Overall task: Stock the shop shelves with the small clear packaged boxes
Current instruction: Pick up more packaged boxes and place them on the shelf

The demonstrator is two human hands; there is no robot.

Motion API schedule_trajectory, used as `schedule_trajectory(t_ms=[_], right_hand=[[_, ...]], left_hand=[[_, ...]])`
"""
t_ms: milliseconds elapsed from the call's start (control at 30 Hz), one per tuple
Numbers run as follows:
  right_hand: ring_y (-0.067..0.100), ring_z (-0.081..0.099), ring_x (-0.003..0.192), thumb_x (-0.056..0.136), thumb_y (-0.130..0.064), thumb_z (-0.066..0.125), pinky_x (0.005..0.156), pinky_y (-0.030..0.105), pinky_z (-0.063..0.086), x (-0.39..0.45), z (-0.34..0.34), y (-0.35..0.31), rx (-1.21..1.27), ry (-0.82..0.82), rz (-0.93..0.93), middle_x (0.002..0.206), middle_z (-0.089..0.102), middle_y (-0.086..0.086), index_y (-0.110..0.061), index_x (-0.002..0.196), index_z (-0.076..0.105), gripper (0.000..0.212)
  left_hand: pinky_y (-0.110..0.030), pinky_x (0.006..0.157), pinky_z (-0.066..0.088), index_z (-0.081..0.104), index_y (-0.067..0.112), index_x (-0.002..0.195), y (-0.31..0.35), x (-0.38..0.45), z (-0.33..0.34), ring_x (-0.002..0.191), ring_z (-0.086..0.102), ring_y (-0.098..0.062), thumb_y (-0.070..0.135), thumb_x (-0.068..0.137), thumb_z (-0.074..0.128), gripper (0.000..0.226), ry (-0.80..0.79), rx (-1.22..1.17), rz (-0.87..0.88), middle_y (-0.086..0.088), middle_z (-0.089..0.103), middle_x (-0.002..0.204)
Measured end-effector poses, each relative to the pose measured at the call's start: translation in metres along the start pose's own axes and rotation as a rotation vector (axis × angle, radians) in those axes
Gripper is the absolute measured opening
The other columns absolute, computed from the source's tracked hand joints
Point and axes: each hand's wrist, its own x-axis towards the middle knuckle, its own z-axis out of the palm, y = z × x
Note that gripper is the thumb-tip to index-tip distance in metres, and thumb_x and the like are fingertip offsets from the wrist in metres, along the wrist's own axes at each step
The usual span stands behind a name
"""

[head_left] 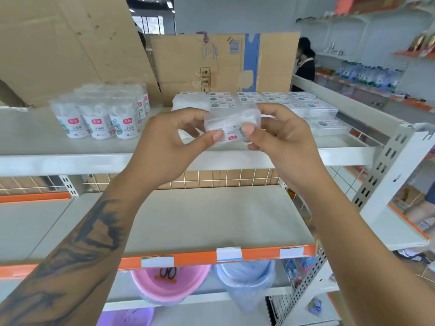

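Observation:
I hold a small clear packaged box (231, 123) in front of the top shelf (164, 158), between both hands. My left hand (174, 142) pinches its left end with thumb and fingers. My right hand (280, 140) pinches its right end, thumb on the front label. Several more clear boxes (282, 102) lie in rows on the right part of the top shelf, behind my hands. A wrapped bundle of boxes (188, 101) sits just left of those rows.
Several round tubs in plastic wrap (103, 111) stand on the left of the top shelf. Cardboard sheets (211, 62) lean behind. The middle shelf (211, 217) has an orange edge. Pink and blue basins (171, 283) sit below. A person (304, 60) stands at the back right.

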Motion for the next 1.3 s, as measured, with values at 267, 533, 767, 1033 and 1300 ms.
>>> schedule_trajectory(t_ms=[267,533,767,1033,1300], right_hand=[[0.021,0.063,0.076,0.087,-0.006,0.077,0.072,0.032,0.052,-0.012,0.029,0.001,0.350,0.079,0.138,0.093,0.073,0.008,-0.011,0.128,0.053,0.048],[0.026,0.070,0.089,0.093,-0.011,0.070,0.077,0.038,0.055,-0.017,0.031,-0.010,0.420,0.083,0.183,0.105,0.075,0.010,-0.015,0.118,0.056,0.029],[0.037,0.064,0.091,0.079,-0.029,0.082,0.077,0.063,0.050,-0.028,0.012,-0.014,0.137,-0.136,0.127,0.111,0.070,0.029,-0.019,0.109,0.076,0.032],[0.026,0.067,0.100,0.079,-0.011,0.083,0.074,0.037,0.059,-0.040,0.001,-0.010,-0.127,-0.236,0.034,0.128,0.063,0.006,-0.018,0.117,0.062,0.044],[0.008,0.056,0.119,0.091,-0.041,0.073,0.097,0.029,0.046,-0.016,-0.007,-0.012,-0.819,-0.257,-0.223,0.137,0.056,-0.021,-0.041,0.139,0.051,0.053]], left_hand=[[-0.026,0.071,0.053,0.077,0.018,0.105,0.017,-0.005,-0.001,0.074,0.067,-0.014,0.026,0.092,0.077,0.016,0.025,-0.407,-0.241,-0.003,0.079,0.089],[-0.027,0.071,0.047,0.076,0.022,0.101,0.024,-0.020,-0.002,0.077,0.062,-0.016,0.039,0.085,0.081,0.024,0.009,-0.423,-0.286,-0.006,0.077,0.089],[-0.031,0.082,0.047,0.054,0.034,0.144,0.010,-0.031,-0.023,0.102,0.065,-0.019,0.043,0.072,0.085,0.079,-0.187,-0.213,0.022,0.012,0.069,0.124],[-0.010,0.070,0.037,0.068,0.037,0.118,0.004,-0.037,-0.016,0.083,0.062,-0.012,0.059,0.057,0.087,0.067,-0.060,-0.112,-0.037,0.017,0.075,0.100],[-0.008,0.075,0.040,0.064,0.040,0.128,0.002,-0.037,-0.001,0.091,0.062,-0.005,0.066,0.070,0.082,0.065,0.074,-0.025,-0.159,0.026,0.071,0.104]])
